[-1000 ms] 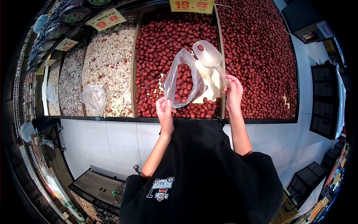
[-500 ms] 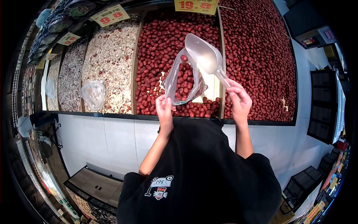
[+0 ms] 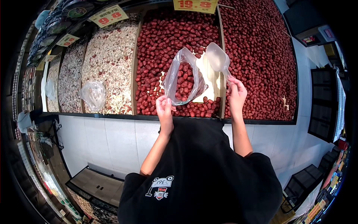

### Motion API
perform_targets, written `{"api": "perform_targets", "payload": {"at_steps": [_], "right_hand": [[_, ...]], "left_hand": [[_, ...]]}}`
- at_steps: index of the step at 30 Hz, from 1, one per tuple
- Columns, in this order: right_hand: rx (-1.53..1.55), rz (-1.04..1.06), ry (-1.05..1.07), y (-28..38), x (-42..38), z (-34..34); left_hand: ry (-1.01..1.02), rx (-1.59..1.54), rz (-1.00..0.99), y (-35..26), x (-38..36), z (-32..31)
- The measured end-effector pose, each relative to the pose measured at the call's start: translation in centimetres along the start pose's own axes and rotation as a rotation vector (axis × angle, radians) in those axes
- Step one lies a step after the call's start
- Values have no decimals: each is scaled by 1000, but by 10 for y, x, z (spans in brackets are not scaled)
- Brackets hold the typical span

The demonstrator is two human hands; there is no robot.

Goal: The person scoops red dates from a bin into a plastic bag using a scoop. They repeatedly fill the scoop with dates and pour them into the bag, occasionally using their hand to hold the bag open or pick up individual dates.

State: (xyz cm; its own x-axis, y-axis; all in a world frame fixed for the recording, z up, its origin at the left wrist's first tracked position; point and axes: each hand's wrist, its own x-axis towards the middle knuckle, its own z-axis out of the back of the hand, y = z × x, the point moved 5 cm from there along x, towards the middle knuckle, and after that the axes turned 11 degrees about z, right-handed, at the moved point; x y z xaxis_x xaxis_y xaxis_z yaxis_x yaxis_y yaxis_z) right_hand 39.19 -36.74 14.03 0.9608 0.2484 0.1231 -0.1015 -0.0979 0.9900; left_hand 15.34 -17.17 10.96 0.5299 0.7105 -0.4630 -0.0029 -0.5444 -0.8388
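Plastic bag (image 3: pixel 172 83) and scoop (image 3: pixel 217 56) held at a bin (image 3: pixel 134 84) of red dates (image 3: pixel 160 41)

The bag, with dates inside, is pinched at its near edge by the closed left hand (image 3: pixel 164 108); the scoop's handle is gripped by the curled right hand (image 3: pixel 237 94), its bowl held just right of the bag.

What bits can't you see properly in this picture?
- Inside bottom of the bag: head view, hidden by the dates in it.
- Near end of the scoop: head view, hidden by the right grip.
- Top of the 19.8 sign: head view, cut off by the top edge.
- Little writing on the 9.8 sign: head view, too small and blurred.
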Motion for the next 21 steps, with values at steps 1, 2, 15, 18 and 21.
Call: {"api": "perform_targets", "payload": {"at_steps": [1,2,15,18,21], "right_hand": [[-8,-60,14,-13,1,2],[-15,-121,29,-23,2,4],[202,-406,-106,-85,17,-29],[240,-431,-120,-86,14,-24],[260,-429,-138,-86,10,-19]], "left_hand": [[1,6,-3,0,1,0],[1,12,-7,1,2,1],[-16,23,-7,4,8,2],[-26,28,-30,0,7,0],[-27,28,-12,4,9,4]]}}
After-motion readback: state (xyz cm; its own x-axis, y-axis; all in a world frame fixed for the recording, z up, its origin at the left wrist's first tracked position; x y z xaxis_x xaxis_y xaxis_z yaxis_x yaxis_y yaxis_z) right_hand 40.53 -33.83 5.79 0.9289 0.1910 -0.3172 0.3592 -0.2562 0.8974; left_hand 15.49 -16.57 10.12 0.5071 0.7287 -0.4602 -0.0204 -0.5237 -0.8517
